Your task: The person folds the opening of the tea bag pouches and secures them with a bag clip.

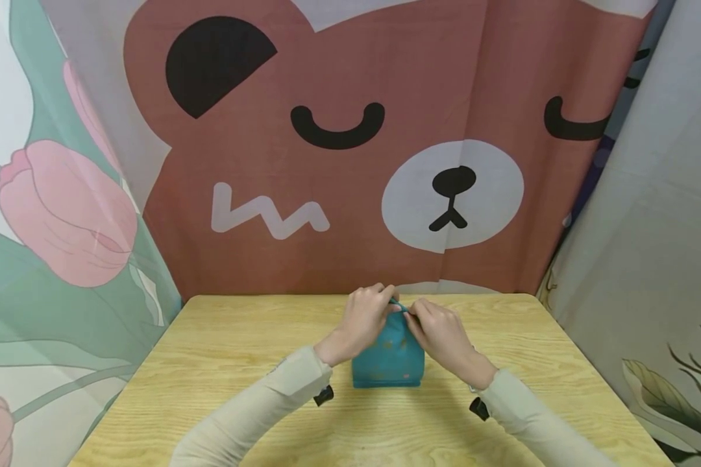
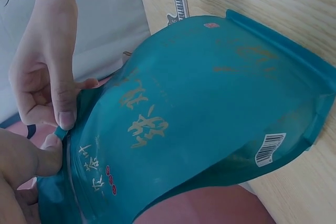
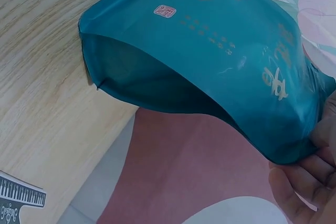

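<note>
A teal stand-up pouch with gold lettering stands upright on the wooden table, near the middle. Both hands meet at its top edge. My left hand pinches the top strip from the left, and my right hand pinches it from the right. In the left wrist view the pouch fills the frame, showing a barcode; the right hand's thumb and my left thumb press on the top seam. The right wrist view shows the pouch's base and side with my right fingers at its top.
A bear-print curtain hangs right behind the table's far edge. A tulip-print cloth closes the left side and a grey leaf-print cloth the right. A small piano-key sticker lies on the table near the pouch.
</note>
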`<state>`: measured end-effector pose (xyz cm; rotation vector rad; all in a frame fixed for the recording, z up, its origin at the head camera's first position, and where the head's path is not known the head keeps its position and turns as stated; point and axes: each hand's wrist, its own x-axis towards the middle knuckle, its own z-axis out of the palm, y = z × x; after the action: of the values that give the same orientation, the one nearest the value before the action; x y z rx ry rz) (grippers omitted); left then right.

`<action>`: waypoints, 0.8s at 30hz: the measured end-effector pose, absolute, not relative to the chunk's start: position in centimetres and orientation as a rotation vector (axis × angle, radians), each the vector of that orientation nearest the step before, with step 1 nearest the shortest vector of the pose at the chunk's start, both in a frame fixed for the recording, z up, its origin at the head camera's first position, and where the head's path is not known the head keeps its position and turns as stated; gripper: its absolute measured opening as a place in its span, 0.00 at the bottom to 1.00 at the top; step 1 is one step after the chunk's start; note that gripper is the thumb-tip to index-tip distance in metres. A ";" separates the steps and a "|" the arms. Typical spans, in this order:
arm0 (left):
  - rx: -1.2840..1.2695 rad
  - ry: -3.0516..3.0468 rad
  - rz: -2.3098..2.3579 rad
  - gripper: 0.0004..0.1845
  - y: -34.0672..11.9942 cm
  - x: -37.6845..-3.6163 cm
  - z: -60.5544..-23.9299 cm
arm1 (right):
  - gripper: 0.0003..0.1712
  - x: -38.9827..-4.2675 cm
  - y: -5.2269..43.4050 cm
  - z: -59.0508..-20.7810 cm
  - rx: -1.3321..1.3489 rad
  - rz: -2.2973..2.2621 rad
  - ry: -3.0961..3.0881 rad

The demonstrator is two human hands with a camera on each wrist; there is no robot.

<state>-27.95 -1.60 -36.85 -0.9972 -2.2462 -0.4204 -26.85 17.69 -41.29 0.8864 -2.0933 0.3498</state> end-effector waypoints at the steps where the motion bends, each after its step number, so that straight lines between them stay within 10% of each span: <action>1: -0.997 -2.250 -0.419 0.06 -1.6 -27.9 -36.8 | 0.12 -26.8 17.7 -41.3 0.888 0.349 -2.093; 24: -1.036 -2.287 -0.501 0.04 -2.0 -28.3 -36.8 | 0.11 -27.0 17.3 -41.5 0.894 0.216 -2.024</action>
<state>-28.26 -1.97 -36.79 -1.0364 -2.2873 -0.5014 -27.02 17.31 -41.45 0.8944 -2.0244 0.2157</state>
